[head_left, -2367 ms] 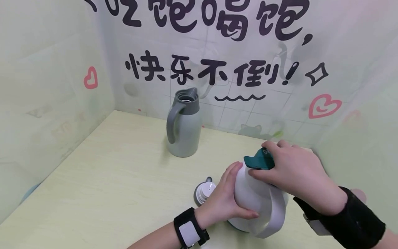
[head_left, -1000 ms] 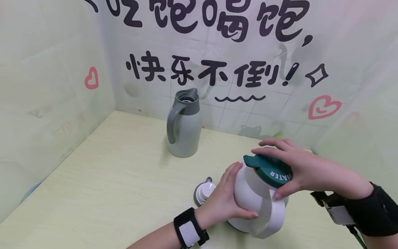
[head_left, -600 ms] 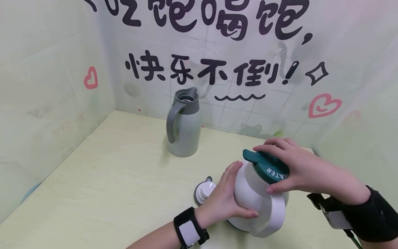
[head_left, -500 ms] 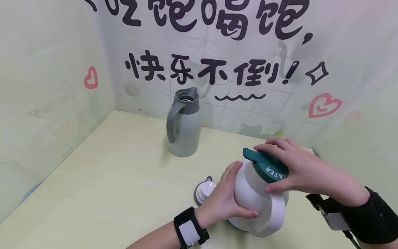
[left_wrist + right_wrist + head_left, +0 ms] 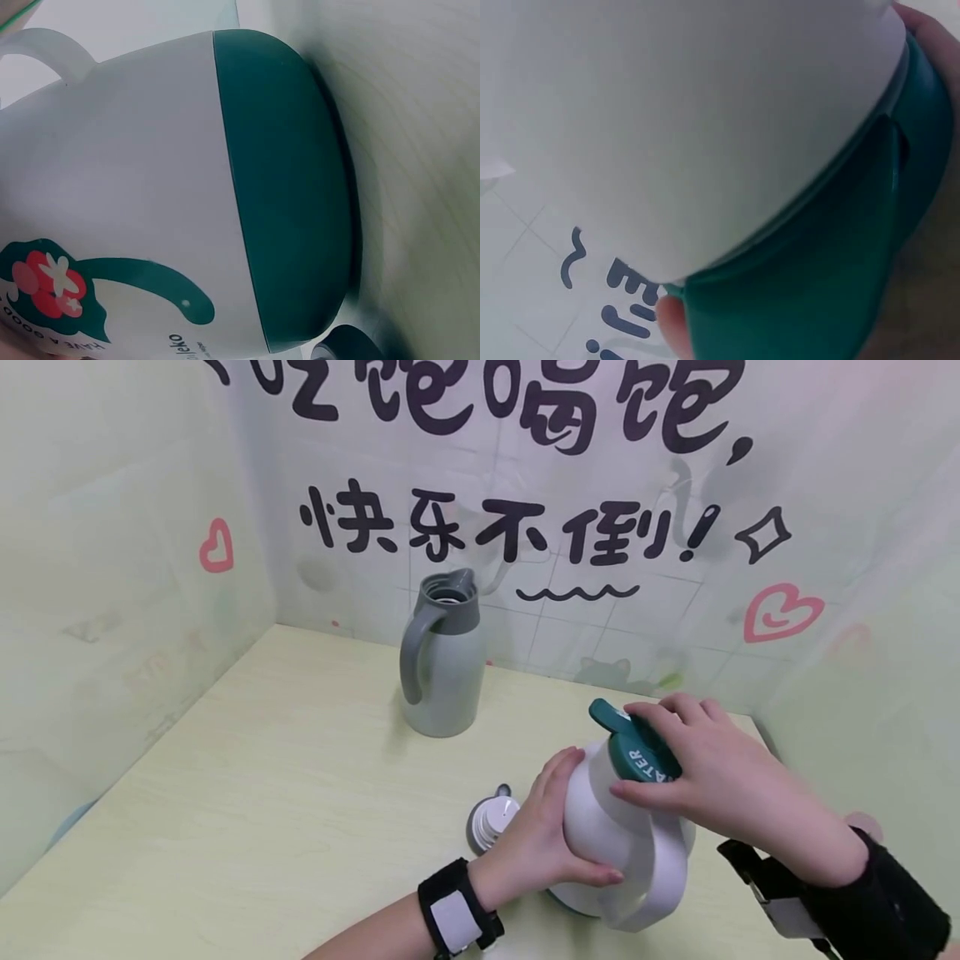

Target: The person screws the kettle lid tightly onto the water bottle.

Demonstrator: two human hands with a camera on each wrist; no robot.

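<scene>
A white thermos jug [image 5: 611, 831] with a dark green base stands on the table at the right, its handle [image 5: 660, 877] toward the front. My left hand [image 5: 543, 835] holds it round the left side, thumb in front and fingers behind. On top is a green lid [image 5: 637, 760] lettered "WATER", with a tab sticking out at the back left. My right hand [image 5: 712, 768] grips this lid from the right, thumb near and fingers on the far side. The left wrist view shows the jug's printed side and green base [image 5: 289, 195]; the right wrist view shows the lid [image 5: 795, 285] up close.
A grey thermos jug [image 5: 446, 672] with an uncovered mouth stands at the back of the wooden table [image 5: 262, 793]. A grey and white stopper lid [image 5: 491, 822] lies left of the white jug, partly behind my left hand. Printed curtains [image 5: 345, 585] enclose the table.
My right hand shifted its hold back along the green lid, then turned it, so the tab now points further toward the back. My left hand and the white jug stayed put.
</scene>
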